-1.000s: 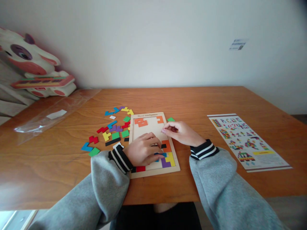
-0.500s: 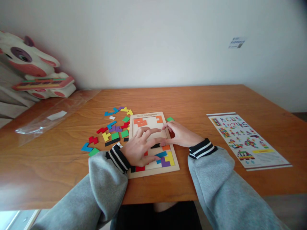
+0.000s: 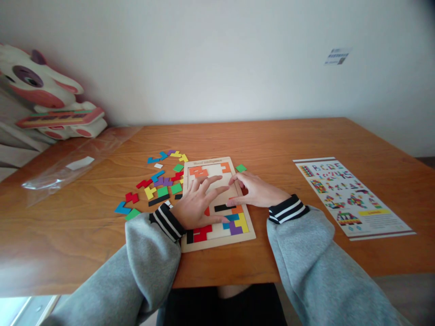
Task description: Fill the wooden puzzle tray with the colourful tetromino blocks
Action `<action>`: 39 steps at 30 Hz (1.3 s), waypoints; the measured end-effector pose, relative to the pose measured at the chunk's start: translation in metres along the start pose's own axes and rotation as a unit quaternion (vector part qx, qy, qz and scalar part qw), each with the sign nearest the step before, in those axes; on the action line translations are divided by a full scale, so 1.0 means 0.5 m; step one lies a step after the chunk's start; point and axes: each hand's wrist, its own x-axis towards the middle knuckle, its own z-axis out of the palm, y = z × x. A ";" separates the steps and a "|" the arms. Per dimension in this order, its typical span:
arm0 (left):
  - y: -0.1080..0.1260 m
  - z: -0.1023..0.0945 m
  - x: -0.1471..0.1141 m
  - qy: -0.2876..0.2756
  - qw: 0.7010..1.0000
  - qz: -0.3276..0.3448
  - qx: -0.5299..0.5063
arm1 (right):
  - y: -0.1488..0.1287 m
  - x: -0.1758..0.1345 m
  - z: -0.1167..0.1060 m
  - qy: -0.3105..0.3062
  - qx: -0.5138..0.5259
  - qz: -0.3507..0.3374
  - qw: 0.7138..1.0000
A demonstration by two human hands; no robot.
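Observation:
A wooden puzzle board (image 3: 252, 231) lies in front of me with coloured pieces in its frame. My left hand (image 3: 197, 206) hovers over its middle with spread fingers, hiding part of the tray. Its thumb tip is by a blue piece (image 3: 234, 218), next to a purple piece (image 3: 235, 228) and a yellow piece (image 3: 242, 222). My right hand (image 3: 254, 190) is at the board's right edge, thumb and index finger apart, close to a black bar (image 3: 222, 208) and an orange piece (image 3: 238, 209). Red pieces (image 3: 203, 233) lie at the near left, orange pieces (image 3: 197, 172) at the far end.
Several loose pieces, including a green one (image 3: 162, 191) and a black bar (image 3: 159, 200), lie left of the board. A printed sheet (image 3: 353, 199) is on the right of the table (image 3: 272, 145). A clear plastic bag (image 3: 50, 179) and a cow-shaped toy keyboard (image 3: 64, 120) are at left.
My left fingers have lifted and drawn back left from the right fingertips, showing more of the black bar and red pieces. My right hand has barely moved.

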 end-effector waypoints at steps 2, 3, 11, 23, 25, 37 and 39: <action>0.001 -0.002 0.000 -0.003 1.000 0.002 0.002 | 0.001 0.002 0.002 0.007 -0.002 -0.007 1.000; 0.000 -0.003 0.000 -0.003 1.000 0.002 0.004 | 0.002 0.002 0.003 0.012 -0.002 -0.011 1.000; -0.052 -0.013 -0.016 0.040 0.999 -0.022 0.029 | 0.010 0.004 0.007 0.015 0.019 0.003 1.000; -0.062 -0.023 -0.022 0.051 0.998 -0.019 0.019 | 0.014 0.004 0.004 0.004 0.056 0.000 0.998; -0.058 -0.032 -0.021 0.068 0.997 -0.022 0.013 | 0.015 0.005 0.004 -0.002 0.097 0.003 0.995; -0.162 -0.160 -0.199 0.040 0.975 -0.198 0.090 | 0.045 0.022 0.019 0.134 0.102 0.010 0.986; -0.178 -0.152 -0.230 0.022 0.971 -0.223 0.090 | 0.046 0.025 0.027 0.159 0.101 0.008 0.982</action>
